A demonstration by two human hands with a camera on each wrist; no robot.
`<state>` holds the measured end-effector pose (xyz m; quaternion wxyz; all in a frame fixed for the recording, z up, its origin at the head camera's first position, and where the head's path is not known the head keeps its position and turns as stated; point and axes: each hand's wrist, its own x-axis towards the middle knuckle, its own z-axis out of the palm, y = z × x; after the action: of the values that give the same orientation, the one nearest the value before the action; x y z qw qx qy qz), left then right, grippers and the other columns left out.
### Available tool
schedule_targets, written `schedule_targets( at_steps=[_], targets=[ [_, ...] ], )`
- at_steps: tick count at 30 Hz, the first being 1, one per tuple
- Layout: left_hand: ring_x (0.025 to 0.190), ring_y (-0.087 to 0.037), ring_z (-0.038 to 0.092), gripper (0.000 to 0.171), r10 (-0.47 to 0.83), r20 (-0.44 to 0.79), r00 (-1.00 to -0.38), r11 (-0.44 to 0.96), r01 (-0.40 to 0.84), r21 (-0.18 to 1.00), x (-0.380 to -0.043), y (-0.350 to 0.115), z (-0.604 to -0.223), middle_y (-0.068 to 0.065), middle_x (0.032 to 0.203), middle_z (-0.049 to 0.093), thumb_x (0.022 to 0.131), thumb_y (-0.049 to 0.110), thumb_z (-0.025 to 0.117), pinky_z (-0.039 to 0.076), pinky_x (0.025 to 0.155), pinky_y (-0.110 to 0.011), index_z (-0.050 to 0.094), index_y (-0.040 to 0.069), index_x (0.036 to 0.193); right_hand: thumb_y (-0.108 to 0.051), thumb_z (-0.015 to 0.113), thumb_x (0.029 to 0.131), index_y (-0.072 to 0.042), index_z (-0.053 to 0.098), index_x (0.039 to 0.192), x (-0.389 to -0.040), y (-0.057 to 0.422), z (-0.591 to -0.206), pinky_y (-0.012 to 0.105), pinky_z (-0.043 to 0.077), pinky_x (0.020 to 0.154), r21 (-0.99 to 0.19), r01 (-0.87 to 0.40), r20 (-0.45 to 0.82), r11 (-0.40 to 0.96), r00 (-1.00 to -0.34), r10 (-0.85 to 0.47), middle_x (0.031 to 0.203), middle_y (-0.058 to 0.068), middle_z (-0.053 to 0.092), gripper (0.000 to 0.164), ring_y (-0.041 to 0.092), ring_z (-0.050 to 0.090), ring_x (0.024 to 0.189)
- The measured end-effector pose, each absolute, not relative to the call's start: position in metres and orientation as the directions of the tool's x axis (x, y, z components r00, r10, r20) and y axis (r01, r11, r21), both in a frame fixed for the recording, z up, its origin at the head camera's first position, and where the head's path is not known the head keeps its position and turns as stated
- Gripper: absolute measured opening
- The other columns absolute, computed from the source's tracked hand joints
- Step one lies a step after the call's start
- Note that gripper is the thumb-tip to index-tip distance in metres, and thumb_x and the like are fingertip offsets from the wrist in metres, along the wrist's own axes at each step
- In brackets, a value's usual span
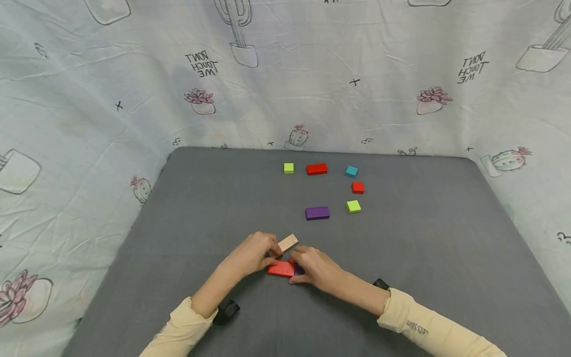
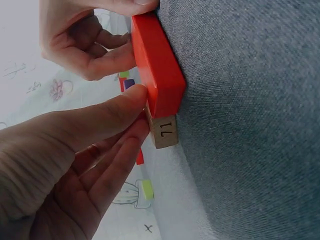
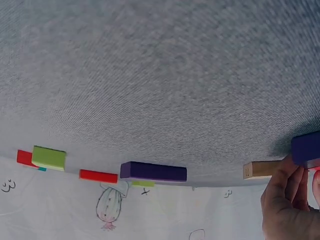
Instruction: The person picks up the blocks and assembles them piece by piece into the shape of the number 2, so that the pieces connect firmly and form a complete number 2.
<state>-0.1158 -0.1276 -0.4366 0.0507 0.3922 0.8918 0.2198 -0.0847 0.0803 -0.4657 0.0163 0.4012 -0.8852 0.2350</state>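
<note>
In the head view, my left hand (image 1: pixel 255 254) has its thumb and fingertips around the left end of a wooden block (image 1: pixel 288 242). The thumb lies right at the corner of a red block (image 1: pixel 281 268), whose long side faces me; the left wrist view shows the wooden block's numbered end (image 2: pixel 165 132) just behind it. My right hand (image 1: pixel 317 267) grips a short purple block (image 1: pixel 299 269) between thumb and fingers, set against the red block's right end. Most of that purple block is hidden by the hand, though the right wrist view shows its side (image 3: pixel 306 148).
Beyond the hands lies a long purple block (image 1: pixel 317 213), with a green block (image 1: pixel 353 207) to its right. Farther back are a small red block (image 1: pixel 358 188), a blue block (image 1: pixel 351 171), a long red block (image 1: pixel 316 169) and another green block (image 1: pixel 289 168). A printed cloth (image 1: pixel 312 74) hangs behind the grey table.
</note>
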Motion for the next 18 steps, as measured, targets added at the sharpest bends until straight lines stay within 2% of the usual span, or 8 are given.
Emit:
schedule_targets(
  at_steps=[6,10,12,14,18],
  targets=[
    [0.072,-0.013,0.064,0.015,0.713,0.069,-0.698,0.612,0.666,0.427,-0.117,-0.129,-0.437,0.002,0.081,0.066,0.073,0.005,0.082,0.051,0.062,-0.023,0.077,0.008,0.087,-0.037,0.083,0.069,-0.005,0.066,0.088,-0.09,0.081,-0.462,0.012,0.035,0.055,-0.423,-0.731,0.228,0.535,-0.658,-0.718,0.078,0.001,0.057,0.04,0.003,0.04,0.063],
    [0.073,-0.013,0.065,0.015,0.71,0.061,-0.702,0.617,0.661,0.427,-0.116,-0.128,-0.437,0.002,0.082,0.066,0.074,0.007,0.082,0.052,0.064,-0.024,0.077,0.008,0.088,-0.031,0.082,0.074,-0.001,0.068,0.092,-0.107,0.094,-0.451,0.014,0.044,0.059,-0.456,-0.744,0.285,0.489,-0.642,-0.712,0.081,0.005,0.062,0.038,0.01,0.055,0.066],
    [0.074,-0.012,0.065,0.015,0.708,0.065,-0.703,0.618,0.661,0.426,-0.117,-0.127,-0.438,0.003,0.082,0.066,0.074,0.007,0.082,0.052,0.065,-0.025,0.077,0.009,0.088,-0.024,0.081,0.076,0.002,0.069,0.098,-0.124,0.107,-0.441,0.021,0.051,0.067,-0.445,-0.752,0.298,0.487,-0.637,-0.711,0.089,0.009,0.065,0.037,0.017,0.062,0.076],
    [0.075,-0.012,0.065,0.015,0.705,0.069,-0.706,0.618,0.66,0.427,-0.117,-0.127,-0.438,0.003,0.082,0.066,0.074,0.007,0.082,0.053,0.067,-0.026,0.077,0.009,0.088,-0.018,0.082,0.075,0.004,0.067,0.106,-0.145,0.121,-0.433,0.032,0.053,0.08,-0.439,-0.746,0.274,0.502,-0.643,-0.715,0.102,0.014,0.065,0.041,0.024,0.063,0.093],
    [0.078,-0.013,0.066,0.015,0.698,0.062,-0.713,0.622,0.648,0.44,-0.116,-0.128,-0.438,0.003,0.083,0.067,0.074,0.007,0.082,0.053,0.069,-0.028,0.077,0.009,0.089,-0.015,0.084,0.073,0.004,0.059,0.125,-0.183,0.146,-0.428,0.051,0.042,0.098,-0.478,-0.691,0.133,0.543,-0.668,-0.732,0.13,0.021,0.055,0.061,0.036,0.05,0.12]
  ],
)
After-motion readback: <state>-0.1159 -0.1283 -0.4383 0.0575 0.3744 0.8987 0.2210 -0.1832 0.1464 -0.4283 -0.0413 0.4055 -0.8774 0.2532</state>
